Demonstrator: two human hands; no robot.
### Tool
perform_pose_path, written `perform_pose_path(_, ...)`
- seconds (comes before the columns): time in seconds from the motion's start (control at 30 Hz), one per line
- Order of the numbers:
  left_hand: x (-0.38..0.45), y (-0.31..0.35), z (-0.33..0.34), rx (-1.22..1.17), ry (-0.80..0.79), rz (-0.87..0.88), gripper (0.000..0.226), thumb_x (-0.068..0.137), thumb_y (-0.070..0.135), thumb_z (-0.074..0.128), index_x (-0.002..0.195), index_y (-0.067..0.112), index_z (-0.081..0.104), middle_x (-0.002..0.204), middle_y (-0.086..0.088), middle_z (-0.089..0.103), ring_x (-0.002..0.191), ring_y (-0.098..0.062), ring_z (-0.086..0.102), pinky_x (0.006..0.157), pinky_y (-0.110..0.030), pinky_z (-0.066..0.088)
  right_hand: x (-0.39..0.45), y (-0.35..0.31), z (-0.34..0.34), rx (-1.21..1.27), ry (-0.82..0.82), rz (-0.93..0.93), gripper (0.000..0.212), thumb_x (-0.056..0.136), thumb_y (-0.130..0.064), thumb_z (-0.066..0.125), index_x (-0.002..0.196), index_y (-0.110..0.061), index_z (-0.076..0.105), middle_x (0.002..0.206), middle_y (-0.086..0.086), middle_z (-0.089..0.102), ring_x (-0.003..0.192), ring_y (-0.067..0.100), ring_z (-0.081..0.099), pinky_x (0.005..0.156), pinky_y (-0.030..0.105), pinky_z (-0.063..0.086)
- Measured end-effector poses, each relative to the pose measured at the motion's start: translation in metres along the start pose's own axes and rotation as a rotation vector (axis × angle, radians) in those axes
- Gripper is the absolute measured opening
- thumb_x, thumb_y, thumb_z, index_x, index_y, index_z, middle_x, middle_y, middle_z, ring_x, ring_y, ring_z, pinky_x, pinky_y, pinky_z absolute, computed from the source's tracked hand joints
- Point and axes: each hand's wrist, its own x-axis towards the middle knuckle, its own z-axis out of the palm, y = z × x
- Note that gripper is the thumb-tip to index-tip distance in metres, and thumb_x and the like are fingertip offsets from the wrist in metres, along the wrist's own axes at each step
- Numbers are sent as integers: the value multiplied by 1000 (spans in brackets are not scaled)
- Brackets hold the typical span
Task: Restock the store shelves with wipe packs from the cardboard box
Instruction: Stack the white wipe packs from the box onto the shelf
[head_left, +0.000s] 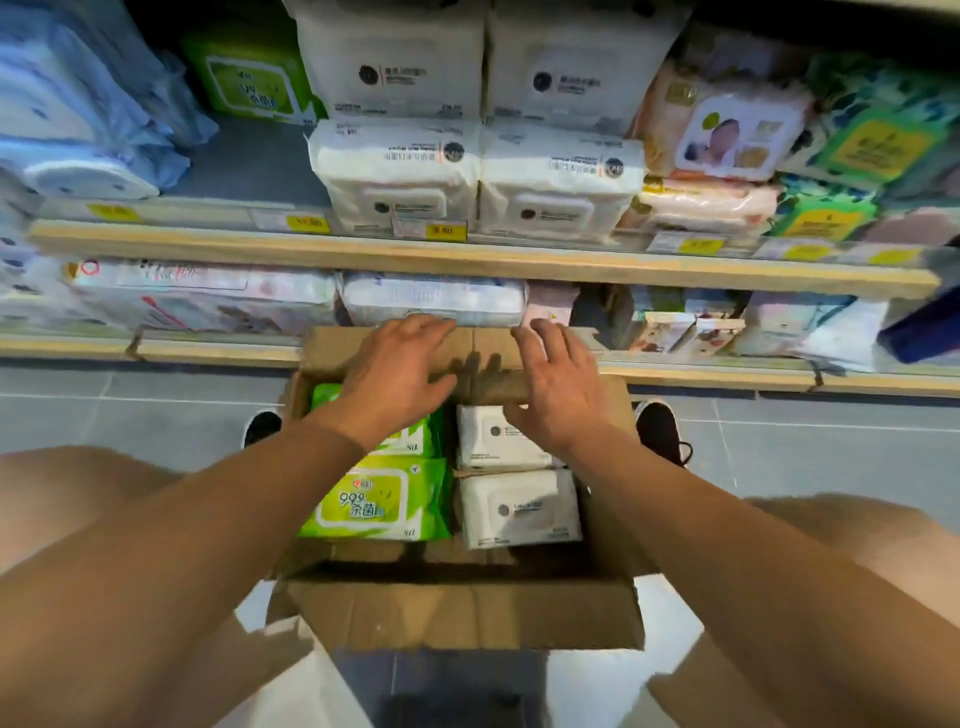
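step: opening box (462, 613), pressing far flap (467, 358) back | left hand (397, 371) and right hand (558, 387) flat, fingers spread, holding nothing | packs (382, 501) still inside box | next: likely grasp one pack, shelf (467, 260) above

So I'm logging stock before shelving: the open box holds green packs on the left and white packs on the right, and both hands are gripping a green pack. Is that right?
Not quite. The head view shows both the left hand and the right hand resting flat on the far flap of the cardboard box, gripping nothing. The green packs do lie on the left and the white packs on the right.
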Motion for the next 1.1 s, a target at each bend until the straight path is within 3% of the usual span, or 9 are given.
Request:
perform_pose_path(0.13,-20,14,36,-12,-108,25,66,73,39,61,135,16,51,133,-8,55,116,-34,53,101,-40,42,-32,7,29,-31,-159,15,88,83,-47,65,151,-22,15,157,5,14,145,29,11,118,41,10)
perform_pose_path(0.3,-42,26,90,21,-296,49,68,78,38,64,141,20,42,140,-2,47,123,-29,47,102,-39,40,-57,19,64,72,-303,42,87,83,-44,68,150,-19,19,154,6,21,141,29,19,117,38,22)
perform_pose_path(0.53,-53,26,155,34,-540,40,75,82,40,63,146,22,31,149,-1,36,131,-27,38,107,-39,36,-83,45,113,133,-492,119,83,83,-38,68,148,-16,22,152,6,24,139,29,22,114,39,25)
perform_pose_path(0.77,-44,23,209,97,-650,69,80,77,37,67,145,18,28,146,-4,36,129,-26,37,108,-39,35,-83,54,149,225,-573,218,82,82,-30,68,149,-16,23,152,5,23,142,27,13,117,35,20)
perform_pose_path(1.0,-47,16,248,42,-781,-173,103,73,38,73,150,18,9,153,-1,18,140,-27,17,113,-41,26,-78,60,165,234,-642,242,88,86,-19,64,154,-16,9,157,5,9,145,24,4,117,28,6)
perform_pose_path(1.1,-51,14,252,-4,-712,-153,98,63,30,80,144,14,27,142,-7,35,129,-30,32,105,-42,37,-68,60,165,181,-668,208,84,86,-17,63,152,-14,11,157,8,10,145,25,5,118,29,6)
